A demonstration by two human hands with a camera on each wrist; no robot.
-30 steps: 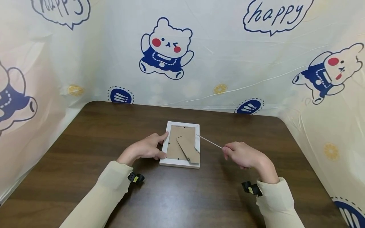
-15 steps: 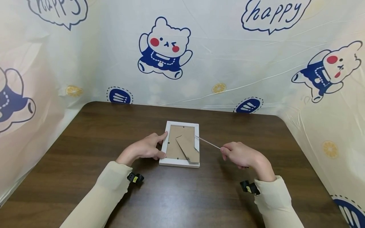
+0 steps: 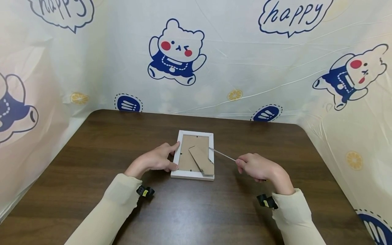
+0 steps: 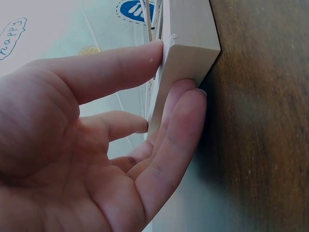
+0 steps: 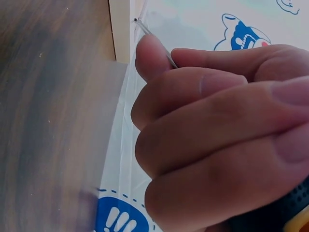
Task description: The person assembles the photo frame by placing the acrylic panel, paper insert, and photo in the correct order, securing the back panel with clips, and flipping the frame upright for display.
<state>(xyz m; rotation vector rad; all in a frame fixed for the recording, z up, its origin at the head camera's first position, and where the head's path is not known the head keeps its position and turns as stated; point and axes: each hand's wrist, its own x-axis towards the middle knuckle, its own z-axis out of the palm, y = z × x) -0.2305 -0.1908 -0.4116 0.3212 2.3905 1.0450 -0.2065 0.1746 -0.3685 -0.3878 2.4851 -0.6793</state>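
A white picture frame [image 3: 192, 175] lies face down on the table, its brown backing board [image 3: 185, 154] and slanted easel leg [image 3: 204, 162] facing up. My left hand [image 3: 156, 158] grips its left side. In the left wrist view the thumb [image 4: 120, 67] lies at the frame's upper edge, while other fingers bear on its outer side. My right hand [image 3: 258, 166] holds a screwdriver by the handle, mostly hidden in curled fingers. The thin metal shaft [image 3: 225, 155] reaches left, its tip at the inner edge of the right rim. Small dark tabs sit along the backing's edges.
The brown wooden table [image 3: 196, 211] spreads around the frame. A pale printed curtain [image 3: 220, 68] with bears stands behind it and at both sides. Black wrist cameras [image 3: 145, 191] sit at both cuffs.
The right hand and screwdriver have shifted slightly left and down, the tip moving a little along the frame's right rim. The left hand and frame stay nearly still.
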